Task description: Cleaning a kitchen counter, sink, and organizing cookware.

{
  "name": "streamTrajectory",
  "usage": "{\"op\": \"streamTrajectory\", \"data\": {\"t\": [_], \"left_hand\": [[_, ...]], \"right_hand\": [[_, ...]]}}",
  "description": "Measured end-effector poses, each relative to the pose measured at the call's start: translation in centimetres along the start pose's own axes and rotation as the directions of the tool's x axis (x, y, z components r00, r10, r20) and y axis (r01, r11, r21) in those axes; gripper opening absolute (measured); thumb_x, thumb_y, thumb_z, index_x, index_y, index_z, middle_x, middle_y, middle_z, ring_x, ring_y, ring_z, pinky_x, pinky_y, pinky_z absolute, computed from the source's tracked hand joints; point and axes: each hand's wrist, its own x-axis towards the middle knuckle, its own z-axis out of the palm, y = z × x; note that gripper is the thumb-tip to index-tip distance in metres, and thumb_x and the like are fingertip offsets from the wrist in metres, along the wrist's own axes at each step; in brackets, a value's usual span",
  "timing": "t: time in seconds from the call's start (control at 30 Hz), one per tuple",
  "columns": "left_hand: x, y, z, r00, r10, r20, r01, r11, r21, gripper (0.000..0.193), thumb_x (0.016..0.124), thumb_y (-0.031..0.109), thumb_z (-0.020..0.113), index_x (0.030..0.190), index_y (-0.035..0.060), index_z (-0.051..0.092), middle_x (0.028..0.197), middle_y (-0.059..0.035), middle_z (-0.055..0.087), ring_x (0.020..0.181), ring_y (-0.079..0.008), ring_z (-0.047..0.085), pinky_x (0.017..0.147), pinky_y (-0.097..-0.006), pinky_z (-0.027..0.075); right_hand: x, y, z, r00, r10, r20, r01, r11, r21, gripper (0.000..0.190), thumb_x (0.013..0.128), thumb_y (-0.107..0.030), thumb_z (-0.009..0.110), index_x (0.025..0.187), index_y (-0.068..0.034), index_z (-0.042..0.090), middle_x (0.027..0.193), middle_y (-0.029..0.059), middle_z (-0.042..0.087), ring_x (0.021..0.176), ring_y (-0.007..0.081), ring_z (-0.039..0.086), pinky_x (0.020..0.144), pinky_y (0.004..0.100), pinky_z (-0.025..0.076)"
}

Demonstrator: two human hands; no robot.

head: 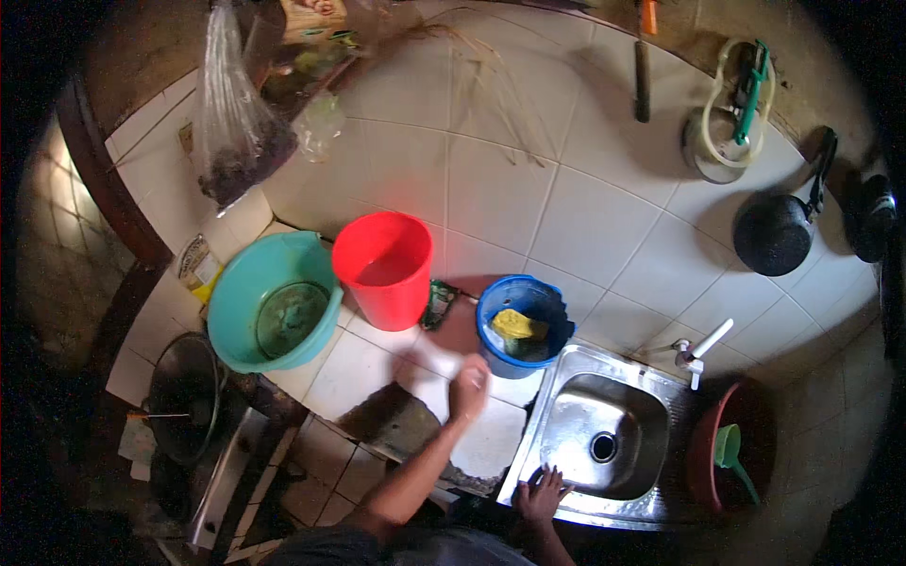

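Observation:
My left hand (469, 388) is curled above the white tiled counter (488, 442), just in front of a blue bucket (520, 364). A pale blur lies at its far-left side; whether the hand holds something I cannot tell. Inside the bucket is a yellow thing, possibly a cloth or sponge (519, 324). My right hand (543, 492) rests with spread fingers on the near rim of the stainless steel sink (609, 513), holding nothing. A red plastic bucket (396, 304) and a turquoise basin (276, 297) stand farther left on the counter.
A white-handled tap (697, 350) juts from the wall above the sink. Right of it, a reddish tub (708, 431) holds a green dipper (729, 446). A green packet (439, 301) lies by the red bucket. The counter's near edge is broken. Pans hang on the right wall (773, 235).

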Motion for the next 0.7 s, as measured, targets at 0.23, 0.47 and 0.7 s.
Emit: {"op": "streamTrajectory", "data": {"t": [0.23,0.47,0.7], "left_hand": [[18.2,5.0,-15.8,0.732,-0.640,-0.235,0.391,0.676,-0.625,0.073,0.082,0.035,0.068,0.140,0.0126,0.031,0.135,-0.0123,0.043,0.115,-0.0372,0.048,0.087,-0.0561,0.050],[20.0,-4.7,-17.2,0.733,-0.680,0.021,0.455,0.467,-0.758,0.060,0.083,0.009,0.054,0.136,0.0113,0.025,0.134,-0.0120,0.039,0.115,-0.0339,0.048,0.080,-0.0524,0.057],[16.2,-3.5,-16.8,0.773,-0.634,0.020,0.434,0.506,-0.746,0.061,0.083,0.007,0.049,0.136,0.0056,0.018,0.130,-0.0181,0.037,0.114,-0.0337,0.049,0.086,-0.0538,0.055]], "right_hand": [[0.0,-0.1,1.1,0.985,0.038,-0.166,-0.039,0.999,-0.007,0.078,0.087,-0.049,0.050,0.141,0.003,0.030,0.142,0.0316,0.032,0.135,0.0459,0.027,0.111,0.0631,0.008],[-0.1,-2.3,0.9,0.966,0.048,-0.255,-0.068,0.995,-0.070,0.066,0.083,-0.036,0.056,0.135,0.000,0.037,0.135,0.0248,0.042,0.130,0.0399,0.035,0.112,0.0590,0.013],[0.1,-2.0,1.9,0.938,-0.038,-0.344,-0.009,0.991,-0.133,0.067,0.087,-0.045,0.051,0.131,0.005,0.041,0.126,0.0281,0.047,0.123,0.0441,0.042,0.106,0.0646,0.019]]}}
